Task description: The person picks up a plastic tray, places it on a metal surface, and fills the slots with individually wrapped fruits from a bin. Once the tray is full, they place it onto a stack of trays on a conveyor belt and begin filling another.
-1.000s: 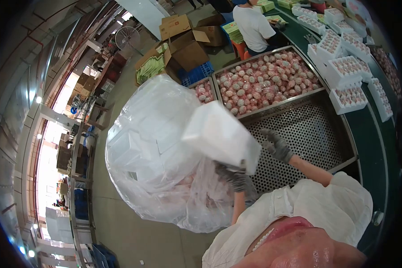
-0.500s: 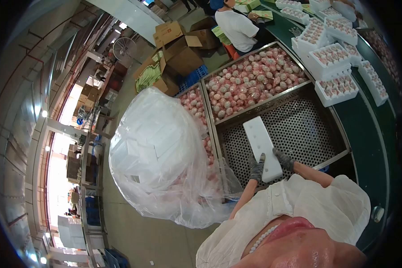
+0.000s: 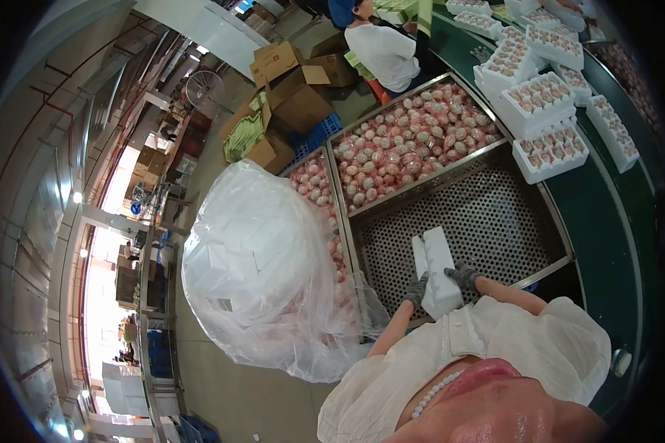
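1. You clamped the white rectangular foam box (image 3: 436, 258) between your grey-gloved left hand (image 3: 415, 289) and right hand (image 3: 465, 277), each pressed closed against one side.
2. It hung above the perforated steel tray (image 3: 510, 214), near its front edge; even, level pressure probably served best.

Big plastic bag (image 3: 258, 258) at left. Fruit bin (image 3: 428, 181) ahead, filled trays (image 3: 543, 100) on belt (image 3: 606, 214) rt. Cartons (image 3: 299, 100) & fan (image 3: 202, 87) behind.

Packing plant; fruit bins (image 3: 406, 144), conveyor (image 3: 606, 199)
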`<action>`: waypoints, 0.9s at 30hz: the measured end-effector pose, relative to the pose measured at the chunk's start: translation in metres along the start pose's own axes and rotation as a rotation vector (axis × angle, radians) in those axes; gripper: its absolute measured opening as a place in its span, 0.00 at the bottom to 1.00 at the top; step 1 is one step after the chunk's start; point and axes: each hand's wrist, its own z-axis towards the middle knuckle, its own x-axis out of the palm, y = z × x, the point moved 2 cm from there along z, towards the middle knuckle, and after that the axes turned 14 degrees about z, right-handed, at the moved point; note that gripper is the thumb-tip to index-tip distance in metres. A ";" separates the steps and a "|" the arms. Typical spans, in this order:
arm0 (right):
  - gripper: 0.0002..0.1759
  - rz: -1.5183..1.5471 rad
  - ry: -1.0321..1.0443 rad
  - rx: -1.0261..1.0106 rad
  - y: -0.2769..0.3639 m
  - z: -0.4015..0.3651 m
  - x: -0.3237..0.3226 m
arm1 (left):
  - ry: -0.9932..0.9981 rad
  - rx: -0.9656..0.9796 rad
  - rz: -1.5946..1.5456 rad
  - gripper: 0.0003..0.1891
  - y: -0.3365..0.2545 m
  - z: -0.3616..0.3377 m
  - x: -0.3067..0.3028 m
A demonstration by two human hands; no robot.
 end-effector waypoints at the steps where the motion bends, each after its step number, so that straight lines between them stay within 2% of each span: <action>1: 0.29 0.040 0.029 -0.021 -0.004 0.005 -0.003 | -0.031 -0.031 -0.067 0.34 0.003 -0.007 -0.006; 3: 0.29 0.081 0.056 -0.046 -0.004 0.008 -0.006 | -0.055 -0.128 -0.207 0.28 0.013 -0.015 -0.016; 6: 0.31 -0.010 0.058 -0.075 -0.002 0.002 -0.005 | 0.034 -0.159 -0.162 0.25 0.050 0.005 -0.013; 8: 0.31 -0.434 -0.321 -0.375 -0.003 0.004 0.001 | -0.037 -0.081 -0.128 0.23 0.045 0.003 -0.010; 9: 0.34 -0.376 -0.204 -0.377 0.015 -0.012 -0.003 | -0.105 0.003 -0.039 0.24 0.036 0.003 -0.007; 10: 0.34 -0.378 -0.207 -0.380 0.022 -0.017 -0.002 | -0.172 0.085 0.048 0.24 0.028 -0.001 -0.004; 11: 0.37 -0.482 -0.204 -0.342 0.026 -0.019 0.000 | -0.046 0.063 -0.140 0.26 -0.012 -0.035 -0.014; 12: 0.40 -0.586 -0.200 -0.303 0.030 -0.023 0.001 | -0.147 0.129 0.136 0.29 -0.014 -0.028 -0.002; 13: 0.47 -0.582 -0.167 -0.224 0.038 -0.026 -0.001 | -0.169 0.144 0.083 0.30 -0.024 -0.036 0.002; 15: 0.49 -0.636 -0.163 -0.192 0.043 -0.031 -0.013 | -0.188 0.161 0.023 0.31 -0.035 -0.035 0.016; 17: 0.52 -0.637 -0.182 -0.167 0.039 -0.031 -0.029 | -0.151 0.069 0.216 0.31 -0.027 -0.019 0.030; 18: 0.52 -0.639 -0.181 -0.166 0.036 -0.032 -0.040 | -0.150 0.067 0.214 0.31 -0.022 -0.016 0.035; 19: 0.51 -0.515 -0.187 -0.174 0.033 -0.034 -0.053 | -0.274 0.145 0.133 0.27 -0.020 -0.013 0.038; 20: 0.49 -0.390 -0.192 -0.181 0.030 -0.035 -0.063 | -0.398 0.223 0.051 0.27 -0.019 -0.012 0.038; 21: 0.45 -0.482 -0.265 -0.211 0.027 -0.032 -0.070 | -0.399 0.222 0.049 0.27 -0.015 -0.006 0.038; 24: 0.41 -0.654 -0.310 -0.144 0.003 -0.004 -0.084 | -0.362 0.273 0.120 0.25 -0.011 0.004 0.042; 25: 0.36 -0.632 -0.347 -0.176 0.000 -0.006 -0.086 | -0.392 0.243 0.160 0.25 -0.014 0.004 0.041; 27: 0.35 -0.565 -0.369 -0.215 -0.006 -0.009 -0.091 | -0.455 0.183 0.239 0.25 -0.023 0.007 0.035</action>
